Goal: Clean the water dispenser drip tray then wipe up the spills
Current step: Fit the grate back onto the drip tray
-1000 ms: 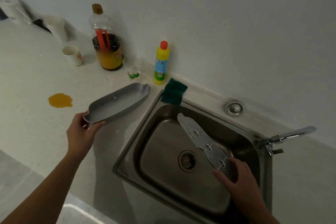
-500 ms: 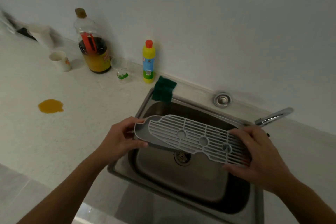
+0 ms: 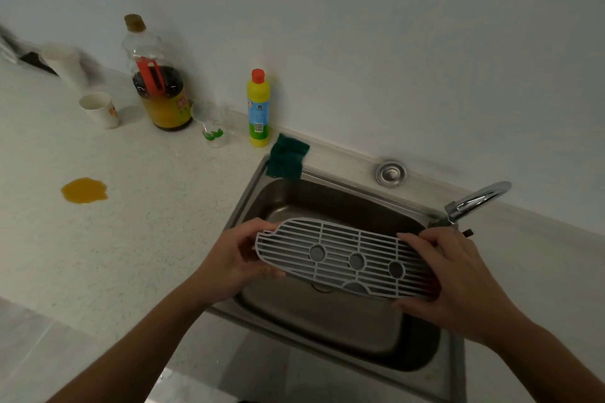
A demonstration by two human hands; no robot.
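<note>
Over the steel sink [image 3: 252,203] I hold the grey drip tray with its slotted grate [image 3: 340,255] lying on top, long side left to right. My left hand [image 3: 235,258] grips the tray's left end, thumb on the grate's edge. My right hand [image 3: 458,278] grips the right end, fingers over the grate. The tray body beneath the grate is mostly hidden. An orange spill [image 3: 84,190] lies on the counter to the left. A green sponge [image 3: 288,156] rests on the sink's back-left corner.
Along the wall stand a yellow detergent bottle [image 3: 258,108], a clear plastic cup [image 3: 212,126], a large bottle of dark liquid [image 3: 157,78] and a paper cup [image 3: 100,109]. The faucet [image 3: 474,203] arches at the sink's right. A drain fitting [image 3: 391,172] sits behind the basin.
One second ago the tray was in my left hand over the counter and the grate in my right hand inside the sink. Both came together over the sink; the grate now lies on the tray.
</note>
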